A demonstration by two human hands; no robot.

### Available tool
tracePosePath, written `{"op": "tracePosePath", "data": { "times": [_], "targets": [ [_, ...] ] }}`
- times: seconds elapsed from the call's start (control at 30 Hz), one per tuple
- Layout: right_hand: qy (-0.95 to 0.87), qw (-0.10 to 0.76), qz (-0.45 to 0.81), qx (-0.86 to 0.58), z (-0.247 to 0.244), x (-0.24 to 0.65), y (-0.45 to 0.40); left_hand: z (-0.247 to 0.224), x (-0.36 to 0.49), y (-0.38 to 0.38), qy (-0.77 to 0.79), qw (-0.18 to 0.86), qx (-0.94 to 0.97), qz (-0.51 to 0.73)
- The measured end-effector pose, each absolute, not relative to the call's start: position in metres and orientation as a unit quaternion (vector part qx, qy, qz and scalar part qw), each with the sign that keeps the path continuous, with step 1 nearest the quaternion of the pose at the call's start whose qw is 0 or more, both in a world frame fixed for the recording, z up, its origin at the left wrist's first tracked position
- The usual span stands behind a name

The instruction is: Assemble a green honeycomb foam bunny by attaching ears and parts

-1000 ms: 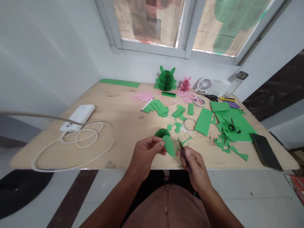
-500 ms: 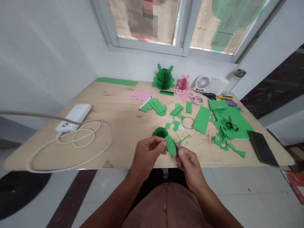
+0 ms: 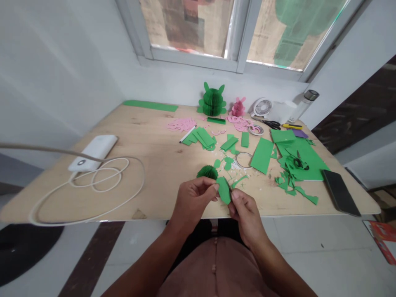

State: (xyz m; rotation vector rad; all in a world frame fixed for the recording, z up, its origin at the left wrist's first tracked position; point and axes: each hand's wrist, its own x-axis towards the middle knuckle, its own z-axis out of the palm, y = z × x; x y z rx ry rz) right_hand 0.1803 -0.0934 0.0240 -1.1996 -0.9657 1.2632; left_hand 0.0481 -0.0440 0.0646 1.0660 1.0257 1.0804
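Observation:
Near the front edge of the table, my left hand point(image 3: 198, 196) pinches the left edge of an oval green paper cutout point(image 3: 223, 190) between thumb and finger. On the cutout's other side, my right hand point(image 3: 245, 206) is closed with its thumb and finger at the right edge. A thin dark line shows along that edge by the right fingertips; I cannot make out what it is. Just behind my left hand lies a small green honeycomb paper ball point(image 3: 207, 172), partly hidden by the fingers. Small green ovals point(image 3: 228, 163) and paper scraps lie beyond the cutout.
At the back stand a green honeycomb paper figure point(image 3: 212, 101), a smaller pink one point(image 3: 238, 107) and a white fan point(image 3: 262, 107). Scissors point(image 3: 272, 123), small scissors point(image 3: 299, 163), green sheets point(image 3: 262, 156) and a phone point(image 3: 341, 192) lie rightward. A power bank point(image 3: 93, 152) with a looped cable lies left.
The view has shifted slightly. The cutout is turned a little between my hands, and both hands keep nearly the same place.

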Motion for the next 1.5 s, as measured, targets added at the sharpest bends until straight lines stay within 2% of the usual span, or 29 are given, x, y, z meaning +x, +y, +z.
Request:
{"op": "tracePosePath", "data": {
  "times": [0.9,1.5],
  "targets": [
    [-0.389,0.569,0.509,-0.515,0.020,0.180,-0.093,0.070,0.049,-0.045,0.441,0.616,0.460,0.463],
    [-0.419,0.542,0.486,-0.543,0.025,0.184,-0.097,0.075,0.040,-0.041,0.435,0.604,0.513,0.427]
  ]
}}
